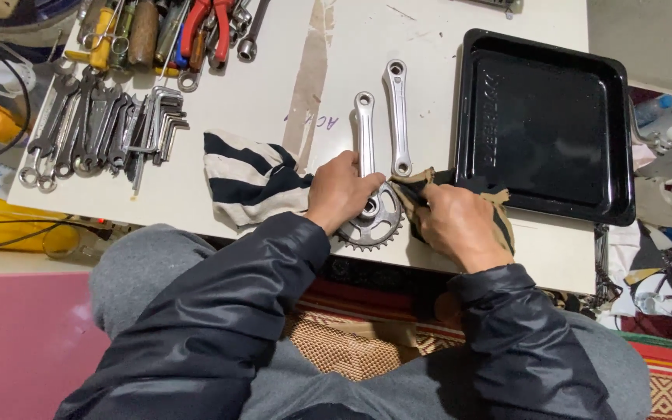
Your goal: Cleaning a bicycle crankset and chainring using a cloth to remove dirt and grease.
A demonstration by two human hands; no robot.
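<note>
Crank arm with chainring (367,206) lies flat at the near edge of the white table (258,85), toothed ring toward me, arm pointing away. My left hand (341,190) sits closed over the junction of arm and ring, fingers curled down on the metal, pinning the part so it cannot slide or spin. Teeth show below and to the right of that hand.

My right hand (458,225) is closed on a tan and black rag (418,187); the cloth is bunched in the palm with a fold pushed out to the ring's right side, touching it. Held this way the fabric, not my skin, meets the metal. Whether the fingertips press through the fold I cannot tell, since the back of the hand hides them.

Second crank arm (397,117), no ring, rests just beside the first, roughly parallel, apart from both hands. Striped cloth (246,179), white with dark bands, lies crumpled directly left of my left hand, partly under the wrist; it appears to serve as padding or a spare wipe.

Black tray (546,124) stands to the right on the table, its near left corner close to the rag, nothing in it.

Far left: wrenches (79,128) fanned out in a row, hex keys (161,120) next to them, pliers with red handles (208,27) and screwdrivers along the far edge. All well apart from the work, laid out by kind for reach.
</note>
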